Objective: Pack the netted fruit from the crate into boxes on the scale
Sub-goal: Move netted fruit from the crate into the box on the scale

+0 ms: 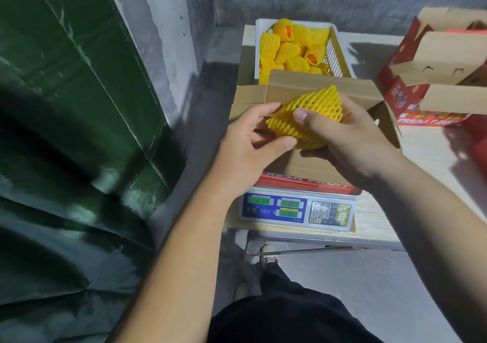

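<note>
Both of our hands are holding one netted fruit [305, 117] in the air, just above the open box [311, 163] that is sitting on the scale [296, 209]. Our left hand [253, 142] is pinching the loose end of the yellow foam net between the thumb and the curled fingers, and our right hand [342, 137] is cupping the fruit from the far side, with the thumb lying over the top of the net and the other fingers wrapping under it. We think we are holding it in this way because the net needs to be pulled straight over the fruit before it is going down into the box. The long axis of the netted fruit is running diagonally, from the lower left near our left thumb to the upper right, and its pointed, empty net tip is pointing up and away from us, toward the crate [334, 50]. The crate is standing directly behind the box on the table [421, 153], so the reaching path is short, and it is holding many more netted fruits. The box is resting on the scale so that the weight can be read while we are filling; the digits are too blurred for reading. How full the box is, we cannot tell, because our hands are covering the inside. More red boxes [432, 79] are waiting at the right.
</note>
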{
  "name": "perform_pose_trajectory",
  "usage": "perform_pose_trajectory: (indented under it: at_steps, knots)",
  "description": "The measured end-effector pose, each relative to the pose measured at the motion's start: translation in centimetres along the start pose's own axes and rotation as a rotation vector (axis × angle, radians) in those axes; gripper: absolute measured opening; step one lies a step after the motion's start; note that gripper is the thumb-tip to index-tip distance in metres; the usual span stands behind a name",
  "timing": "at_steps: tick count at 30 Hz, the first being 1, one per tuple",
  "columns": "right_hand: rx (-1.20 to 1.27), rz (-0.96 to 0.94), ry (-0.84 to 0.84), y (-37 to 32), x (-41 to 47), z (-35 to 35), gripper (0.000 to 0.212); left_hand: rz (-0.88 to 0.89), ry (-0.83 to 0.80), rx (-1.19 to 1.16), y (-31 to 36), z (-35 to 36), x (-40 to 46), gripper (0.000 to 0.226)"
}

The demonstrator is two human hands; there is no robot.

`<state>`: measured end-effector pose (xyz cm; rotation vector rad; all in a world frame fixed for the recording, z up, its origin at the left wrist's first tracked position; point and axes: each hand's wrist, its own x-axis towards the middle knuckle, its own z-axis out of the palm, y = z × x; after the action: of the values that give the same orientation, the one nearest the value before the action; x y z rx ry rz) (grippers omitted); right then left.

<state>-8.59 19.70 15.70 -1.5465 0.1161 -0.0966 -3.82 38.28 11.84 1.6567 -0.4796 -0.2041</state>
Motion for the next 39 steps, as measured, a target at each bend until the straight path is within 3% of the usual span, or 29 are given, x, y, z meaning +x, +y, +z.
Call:
perform_pose_trajectory:
  at_steps: [2, 4, 7, 9, 12, 17, 24, 39]
  knots:
    - [-0.009, -0.06, 0.14, -0.4, 1.0, -1.9, 0.012, -0.042, 0.023, 0.032, -0.1, -0.2, -0.1, 0.048]
    - [-0.104, -0.132, 0.367, -0.7, 2.4, -4.8, 0.014, -0.091, 0.055, 0.06, -0.3, -0.6, 0.0, 0.041]
    - [-0.505, -0.24, 0.614, -0.1, 4.4, -9.0, 0.033, -0.14, 0.067, 0.085, -0.4, -0.8, -0.1, 0.037]
    - [-0.815, -0.124, 0.538, 1.1, 5.3, -11.1, 0.049, -0.155, 0.059, 0.076, -0.4, -0.7, -0.2, 0.036]
    - [-0.983, 0.114, 0.319, 2.8, 5.0, -11.8, 0.068, -0.165, 0.013, 0.101, -0.4, -0.6, -0.5, 0.035]
    - [-1.083, -0.077, 0.288, 3.3, 3.8, -9.4, 0.054, -0.179, 0.009, 0.167, -0.6, -0.9, -0.6, 0.034]
    - [-0.988, -0.178, 0.008, 3.8, 0.5, -2.5, 0.049, -0.148, 0.03, 0.275, -1.0, -1.7, -0.2, 0.029]
    - [-1.01, -0.315, 0.06, 3.9, 0.5, -1.9, 0.034, -0.09, -0.028, 0.322, -1.0, -1.6, 0.2, 0.033]
